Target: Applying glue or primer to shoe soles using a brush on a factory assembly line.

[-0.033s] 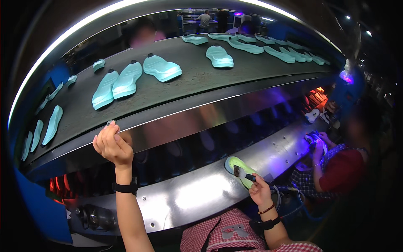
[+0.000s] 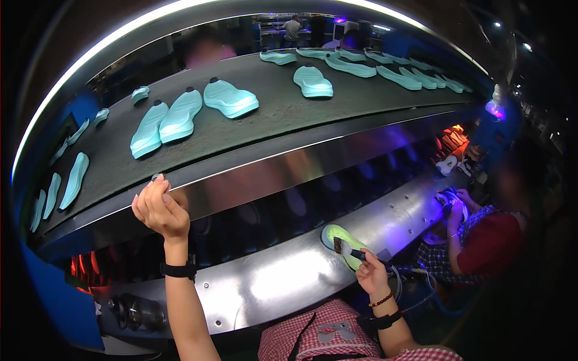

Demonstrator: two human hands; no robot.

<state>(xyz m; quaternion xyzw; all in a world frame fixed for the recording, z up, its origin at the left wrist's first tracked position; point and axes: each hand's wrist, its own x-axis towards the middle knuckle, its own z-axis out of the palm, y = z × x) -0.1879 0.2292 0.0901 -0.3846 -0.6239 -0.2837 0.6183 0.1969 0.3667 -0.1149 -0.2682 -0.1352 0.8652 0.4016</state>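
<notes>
At the metal front rail of the conveyor, my left hand (image 2: pixel 161 207) is raised with its fingers curled together. A small shiny bit shows at its fingertips, too small to name. My right hand (image 2: pixel 372 275) grips the dark handle of a flat brush (image 2: pixel 342 245). The brush's bristles lie over a shoe sole (image 2: pixel 336 233), yellow-green inside with a bluish rim, on the steel ledge. Beyond my left hand, light turquoise soles with dark tips lie on the belt, among them one sole (image 2: pixel 148 129) beside another sole (image 2: pixel 181 114).
The dark conveyor belt (image 2: pixel 253 132) carries several more turquoise soles. Below runs a steel ledge (image 2: pixel 283 274), with a glossy dark object (image 2: pixel 139 311) at its left end. Orange-lit openings (image 2: pixel 87 269) glow underneath. At right, a co-worker's hands (image 2: pixel 457 210) hold a shoe under purple light.
</notes>
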